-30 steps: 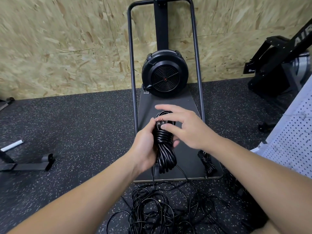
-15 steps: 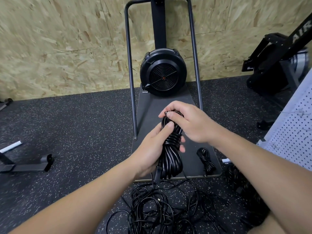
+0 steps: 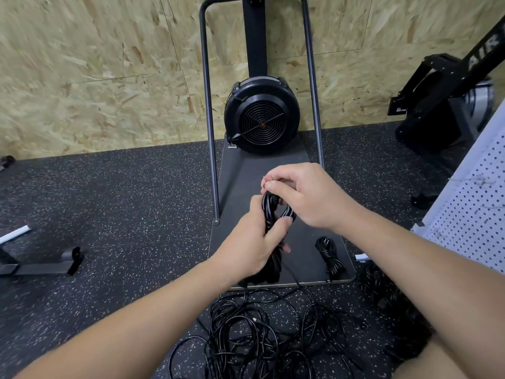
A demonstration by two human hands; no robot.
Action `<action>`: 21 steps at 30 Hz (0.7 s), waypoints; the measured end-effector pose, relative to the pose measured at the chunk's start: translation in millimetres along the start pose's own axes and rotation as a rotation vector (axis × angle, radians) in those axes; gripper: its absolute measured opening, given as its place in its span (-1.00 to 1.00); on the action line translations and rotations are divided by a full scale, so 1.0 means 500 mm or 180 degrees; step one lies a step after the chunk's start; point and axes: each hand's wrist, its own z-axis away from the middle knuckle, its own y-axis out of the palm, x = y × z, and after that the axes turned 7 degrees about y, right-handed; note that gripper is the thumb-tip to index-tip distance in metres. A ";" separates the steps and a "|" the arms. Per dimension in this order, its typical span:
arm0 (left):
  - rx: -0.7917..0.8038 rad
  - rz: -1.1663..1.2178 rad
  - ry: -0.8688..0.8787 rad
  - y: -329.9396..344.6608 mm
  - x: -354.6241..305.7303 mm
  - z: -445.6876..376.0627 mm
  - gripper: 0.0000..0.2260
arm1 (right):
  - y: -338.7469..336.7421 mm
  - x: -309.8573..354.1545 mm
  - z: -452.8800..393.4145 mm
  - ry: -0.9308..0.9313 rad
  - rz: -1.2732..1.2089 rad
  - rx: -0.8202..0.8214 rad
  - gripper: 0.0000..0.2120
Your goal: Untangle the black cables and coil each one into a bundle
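1. Left hand (image 3: 252,242) has its fingers curled round the middle of the coiled cable bundle (image 3: 272,228), thumb across the front, held above the grey base plate (image 3: 246,170) of the fan machine (image 3: 261,116).
2. Right hand (image 3: 303,194) is curled at the top of the bundle, fingertips pinching what looks like the plug end; small metal prongs seem to stick out just left of its fingers.
3. Step in hand, as judged: securing the loose end to finish this bundle. Do it well: keep the left-hand squeeze firm so the loops don't spring apart, wrap or tuck the end tight round the bundle's waist, keep the plug out of the loops.
4. One strand runs from the bundle's bottom down to the tangled cable pile (image 3: 262,340) on the floor in front of the base plate; check it's slack or free before pulling, else it drags the pile.
5. A finished small bundle (image 3: 329,255) lies on the base plate, right of the held one. Judged: much of the pile is yet to sort.
6. Hard to tell: the plug is mostly hidden under the right-hand fingers; the bundle's lower part is behind the left hand; how many cables are in the pile is unclear, and it's cut off at the bottom edge. A dark mass right of the pile, by the right forearm, could be more cable; can't tell.
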 end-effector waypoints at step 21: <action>-0.0780 0.2883 -0.0772 0.098 0.057 -0.224 -0.72 | -0.060 -0.177 0.011 0.1984 -0.1064 -0.0129 -0.71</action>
